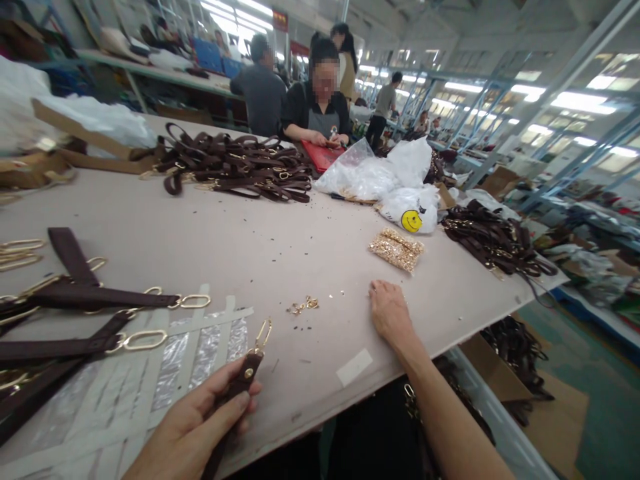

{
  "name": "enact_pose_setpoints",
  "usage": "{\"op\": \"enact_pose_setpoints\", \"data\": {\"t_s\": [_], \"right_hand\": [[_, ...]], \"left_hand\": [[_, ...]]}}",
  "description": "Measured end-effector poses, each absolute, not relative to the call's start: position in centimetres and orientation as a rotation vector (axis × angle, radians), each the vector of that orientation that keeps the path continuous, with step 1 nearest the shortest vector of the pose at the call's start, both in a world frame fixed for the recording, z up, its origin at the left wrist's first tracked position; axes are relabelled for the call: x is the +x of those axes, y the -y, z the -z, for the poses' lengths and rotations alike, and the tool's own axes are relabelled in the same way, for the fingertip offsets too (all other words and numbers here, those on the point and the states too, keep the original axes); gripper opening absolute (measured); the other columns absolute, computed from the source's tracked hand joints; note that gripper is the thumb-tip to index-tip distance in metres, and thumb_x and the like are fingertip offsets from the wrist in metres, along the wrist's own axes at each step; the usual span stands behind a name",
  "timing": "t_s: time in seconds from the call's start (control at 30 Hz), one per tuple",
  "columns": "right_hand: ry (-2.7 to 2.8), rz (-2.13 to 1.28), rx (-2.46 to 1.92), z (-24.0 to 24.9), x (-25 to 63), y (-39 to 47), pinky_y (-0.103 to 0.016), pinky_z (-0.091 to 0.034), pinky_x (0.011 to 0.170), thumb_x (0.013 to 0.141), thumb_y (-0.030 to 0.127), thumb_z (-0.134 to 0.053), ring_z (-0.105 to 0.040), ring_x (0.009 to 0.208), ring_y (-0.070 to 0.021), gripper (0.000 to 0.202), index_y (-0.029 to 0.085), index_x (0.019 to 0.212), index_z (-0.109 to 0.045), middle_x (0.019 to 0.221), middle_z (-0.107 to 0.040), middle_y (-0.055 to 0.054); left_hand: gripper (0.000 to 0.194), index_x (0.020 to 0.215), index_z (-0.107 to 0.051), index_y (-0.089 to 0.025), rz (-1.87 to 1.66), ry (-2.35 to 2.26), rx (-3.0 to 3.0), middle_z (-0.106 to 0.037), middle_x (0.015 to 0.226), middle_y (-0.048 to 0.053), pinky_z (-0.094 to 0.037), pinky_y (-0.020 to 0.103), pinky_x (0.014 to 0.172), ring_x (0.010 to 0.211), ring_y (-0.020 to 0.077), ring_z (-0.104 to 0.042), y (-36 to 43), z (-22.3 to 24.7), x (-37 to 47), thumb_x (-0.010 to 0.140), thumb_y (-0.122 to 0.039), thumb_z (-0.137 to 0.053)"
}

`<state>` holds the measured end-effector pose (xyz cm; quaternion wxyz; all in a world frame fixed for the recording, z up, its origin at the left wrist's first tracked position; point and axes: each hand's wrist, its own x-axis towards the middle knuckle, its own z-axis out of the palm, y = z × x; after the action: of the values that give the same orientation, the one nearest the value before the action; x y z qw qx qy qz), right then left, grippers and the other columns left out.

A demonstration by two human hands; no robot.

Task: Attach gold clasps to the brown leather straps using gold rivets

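A dark brown leather strap is held in my left hand, pinched between thumb and fingers near its end. A gold stud shows on the strap, and a gold oval ring hangs from its tip, pointing away from me. My right hand rests on the tabletop with its fingers curled down and closed; whatever they hold, if anything, is hidden. Between the hands lies a small group of gold metal fittings. Beyond my right hand sits a clear bag of small gold pieces.
More brown straps with gold rings lie at the left over a taped plastic patch. A strap pile, white plastic bags and a seated person are across the table. Another strap pile is at the right.
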<state>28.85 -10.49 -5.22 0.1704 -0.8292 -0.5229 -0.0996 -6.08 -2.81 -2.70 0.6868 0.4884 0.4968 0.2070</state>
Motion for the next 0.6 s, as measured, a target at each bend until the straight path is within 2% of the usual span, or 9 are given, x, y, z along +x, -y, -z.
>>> {"op": "enact_pose_setpoints", "data": {"t_s": [0.13, 0.2, 0.27, 0.33, 0.43, 0.6], "right_hand": [[1.672, 0.25, -2.232, 4.7, 25.2, 11.1, -0.043, -0.044, 0.099, 0.096, 0.011, -0.039, -0.053, 0.109, -0.0272, 0.034, 0.011, 0.123, -0.059, 0.119, -0.064, -0.016], [1.775, 0.207, -2.155, 4.2, 24.1, 11.9, -0.041, -0.045, 0.101, 0.095, 0.009, -0.041, -0.054, 0.11, -0.0254, 0.035, 0.014, 0.123, -0.06, 0.121, -0.065, -0.013], [1.871, 0.157, -2.084, 3.6, 23.7, 12.9, -0.041, -0.044, 0.104, 0.094, 0.008, -0.043, -0.054, 0.111, -0.0239, 0.035, 0.017, 0.121, -0.062, 0.122, -0.066, -0.009], [1.936, 0.101, -2.008, 3.1, 23.8, 13.8, -0.042, -0.042, 0.107, 0.093, 0.007, -0.045, -0.056, 0.112, -0.0227, 0.034, 0.019, 0.118, -0.064, 0.12, -0.068, -0.007], [1.862, 0.085, -1.959, 2.6, 24.3, 14.3, -0.043, -0.046, 0.102, 0.095, 0.012, -0.047, -0.06, 0.107, -0.0217, 0.028, 0.02, 0.112, -0.067, 0.112, -0.071, -0.007], [1.758, 0.133, -2.035, 2.1, 24.1, 12.6, -0.038, -0.052, 0.086, 0.094, 0.015, -0.049, -0.063, 0.095, -0.0222, 0.024, 0.02, 0.109, -0.067, 0.103, -0.073, -0.007]], "left_hand": [[0.084, 0.134, -0.054, -0.019, -0.395, -1.097, 1.01, -0.073, 0.078, 0.003, -0.051, 0.022, 0.046, 0.052, 0.0158, -0.062, 3.1, 2.8, -6.1, 0.063, -0.056, -0.081], [0.083, 0.135, -0.053, -0.018, -0.405, -1.101, 1.043, -0.073, 0.081, 0.004, -0.042, 0.02, 0.039, 0.043, 0.0118, -0.054, 3.1, 2.7, -6.2, 0.067, -0.057, -0.077], [0.078, 0.136, -0.053, -0.019, -0.415, -1.1, 1.103, -0.073, 0.092, 0.005, -0.035, 0.018, 0.036, 0.044, 0.0092, -0.051, 3.1, 2.4, -6.2, 0.071, -0.056, -0.074], [0.072, 0.137, -0.054, -0.019, -0.4, -1.094, 1.179, -0.073, 0.091, 0.004, -0.036, 0.017, 0.041, 0.049, 0.0091, -0.052, 3.0, 2.0, -6.3, 0.077, -0.056, -0.069], [0.068, 0.137, -0.055, -0.019, -0.375, -1.103, 1.236, -0.071, 0.083, 0.002, -0.046, 0.018, 0.056, 0.062, 0.0132, -0.058, 3.0, 1.7, -6.6, 0.081, -0.057, -0.065], [0.063, 0.135, -0.057, -0.02, -0.378, -1.112, 1.048, -0.072, 0.107, 0.006, -0.053, 0.026, 0.077, 0.083, 0.0202, -0.067, 3.5, 1.8, -6.9, 0.084, -0.058, -0.061]]}}
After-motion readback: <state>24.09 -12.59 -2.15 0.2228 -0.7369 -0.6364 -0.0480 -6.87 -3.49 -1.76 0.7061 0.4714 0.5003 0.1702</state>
